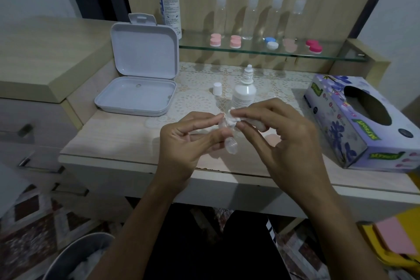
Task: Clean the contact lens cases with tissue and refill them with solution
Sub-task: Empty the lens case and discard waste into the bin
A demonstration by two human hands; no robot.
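My left hand pinches a clear, uncapped contact lens case above the table's front. My right hand holds a wad of white tissue and presses it into the case's upper well. A pale pink cap lies on the table under my right hand. Behind the hands stands a small open solution bottle, its white cap beside it on the lace mat.
An open white plastic box sits at the left, a purple tissue box at the right. A glass shelf holds several coloured lens cases, clear bottles and a tall solution bottle. A bin stands on the floor.
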